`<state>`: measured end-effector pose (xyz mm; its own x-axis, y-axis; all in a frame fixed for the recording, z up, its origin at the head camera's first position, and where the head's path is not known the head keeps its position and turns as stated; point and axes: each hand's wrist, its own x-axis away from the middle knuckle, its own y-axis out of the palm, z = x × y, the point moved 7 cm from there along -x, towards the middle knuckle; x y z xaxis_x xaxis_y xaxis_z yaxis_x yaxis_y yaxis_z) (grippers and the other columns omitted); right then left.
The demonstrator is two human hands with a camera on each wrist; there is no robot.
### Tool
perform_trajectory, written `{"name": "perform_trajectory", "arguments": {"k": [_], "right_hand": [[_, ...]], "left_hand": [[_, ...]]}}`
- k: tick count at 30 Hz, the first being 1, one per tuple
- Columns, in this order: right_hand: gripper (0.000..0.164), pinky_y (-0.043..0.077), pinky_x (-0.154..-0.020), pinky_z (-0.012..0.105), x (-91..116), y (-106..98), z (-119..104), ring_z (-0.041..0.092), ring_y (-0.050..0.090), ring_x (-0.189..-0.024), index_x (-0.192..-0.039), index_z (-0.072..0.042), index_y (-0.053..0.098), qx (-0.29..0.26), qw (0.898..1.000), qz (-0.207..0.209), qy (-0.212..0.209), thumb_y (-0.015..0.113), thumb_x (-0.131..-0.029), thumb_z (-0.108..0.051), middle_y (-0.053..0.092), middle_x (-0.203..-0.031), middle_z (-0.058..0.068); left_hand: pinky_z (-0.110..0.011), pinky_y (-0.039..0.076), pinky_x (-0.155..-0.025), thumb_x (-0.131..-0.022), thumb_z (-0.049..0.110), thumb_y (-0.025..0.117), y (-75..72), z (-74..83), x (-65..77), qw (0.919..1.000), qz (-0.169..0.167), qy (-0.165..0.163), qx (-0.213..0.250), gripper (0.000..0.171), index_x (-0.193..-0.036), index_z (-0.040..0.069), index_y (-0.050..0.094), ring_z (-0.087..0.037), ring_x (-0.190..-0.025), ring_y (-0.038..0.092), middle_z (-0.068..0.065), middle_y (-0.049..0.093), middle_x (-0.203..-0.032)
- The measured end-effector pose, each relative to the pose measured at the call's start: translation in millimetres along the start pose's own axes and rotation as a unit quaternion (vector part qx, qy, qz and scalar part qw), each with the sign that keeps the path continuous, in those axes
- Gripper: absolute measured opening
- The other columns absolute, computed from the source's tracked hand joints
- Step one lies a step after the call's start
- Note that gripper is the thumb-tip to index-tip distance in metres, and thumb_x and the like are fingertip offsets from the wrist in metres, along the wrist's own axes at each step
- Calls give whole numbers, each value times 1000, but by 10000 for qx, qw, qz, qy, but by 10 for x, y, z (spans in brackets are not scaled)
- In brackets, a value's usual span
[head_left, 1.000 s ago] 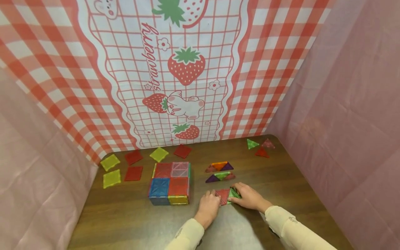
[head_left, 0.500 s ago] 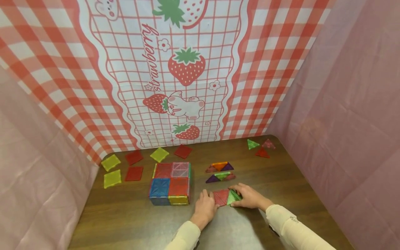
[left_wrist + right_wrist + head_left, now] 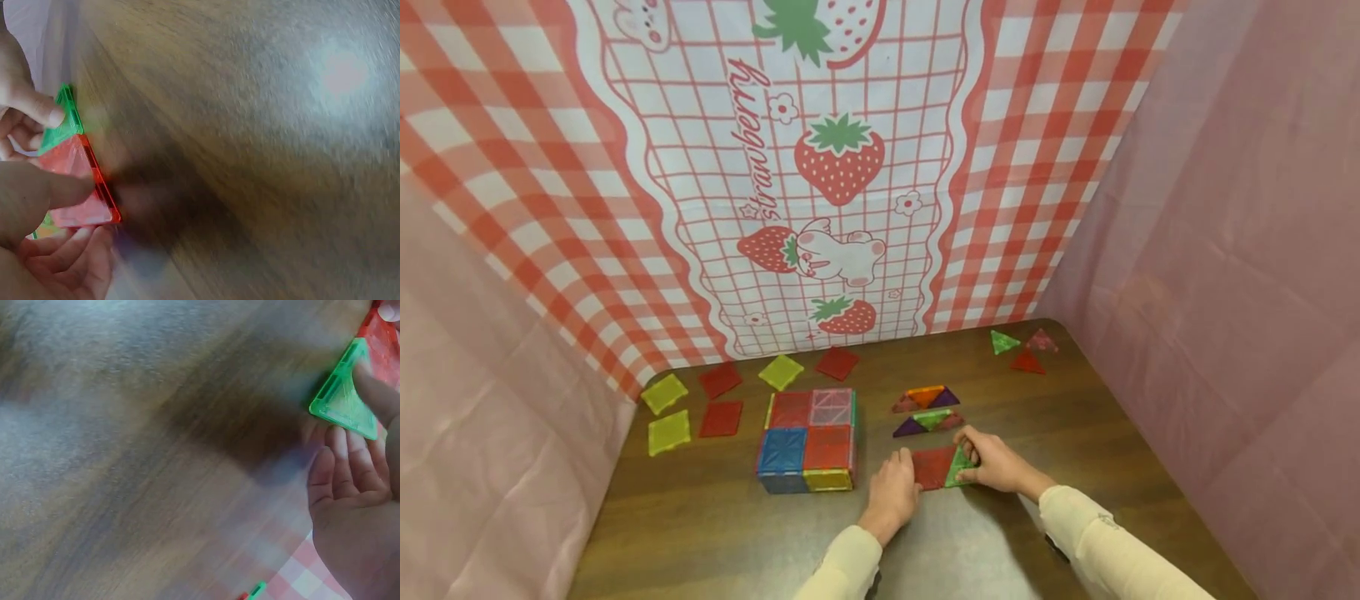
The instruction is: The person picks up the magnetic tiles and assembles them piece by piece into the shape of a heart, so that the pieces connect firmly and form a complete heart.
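Observation:
My left hand (image 3: 891, 490) pinches the left end of a short row of see-through magnetic tiles, its thumb on top and its fingers underneath. The red tile part (image 3: 931, 468) lies in the middle of this row, partly under the left thumb in the left wrist view. Joined to it on the right is a green triangle tile (image 3: 959, 468). My right hand (image 3: 998, 461) pinches that green tile between its thumb and curled fingers, as the right wrist view also shows. Fingers hide both ends of the row.
Left of the hands stands a box of coloured tiles (image 3: 808, 442). Two flat triangle strips, one orange-centred (image 3: 925, 397) and one green-centred (image 3: 931, 421), lie beyond the hands. Loose squares, including a red square (image 3: 721, 418), lie back left; loose triangles, including a green triangle (image 3: 1003, 342), back right.
My left hand has shifted left from over the red tiles to the row's left end. The right fingers curl further around the green tile, and the row looks slightly raised.

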<state>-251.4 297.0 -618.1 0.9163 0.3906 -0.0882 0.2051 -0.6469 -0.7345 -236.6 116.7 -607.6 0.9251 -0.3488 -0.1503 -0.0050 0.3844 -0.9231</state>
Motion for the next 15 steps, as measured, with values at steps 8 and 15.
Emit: {"name": "perform_trajectory", "arguments": {"k": [8, 15], "right_hand": [[20, 52, -65, 25, -20, -212, -83, 9, 60, -74, -93, -12, 70, 622, 9908, 1131, -396, 84, -80, -6, 66, -83, -2], [18, 54, -69, 27, -139, -240, -60, 8, 62, -78, -93, -17, 71, 868, 9869, 1329, -272, 84, -82, -11, 67, -87, -4]], "left_hand": [[-40, 56, -57, -84, 10, 81, -136, 4, -117, 9971, 581, 465, -147, 19, -94, 8, 65, -26, -77, 69, -6, 64, -85], [-37, 58, -62, -86, 5, 77, -221, -52, -204, 9935, 994, 528, 182, 12, -89, 6, 66, -27, -76, 69, -7, 64, -84]]}}
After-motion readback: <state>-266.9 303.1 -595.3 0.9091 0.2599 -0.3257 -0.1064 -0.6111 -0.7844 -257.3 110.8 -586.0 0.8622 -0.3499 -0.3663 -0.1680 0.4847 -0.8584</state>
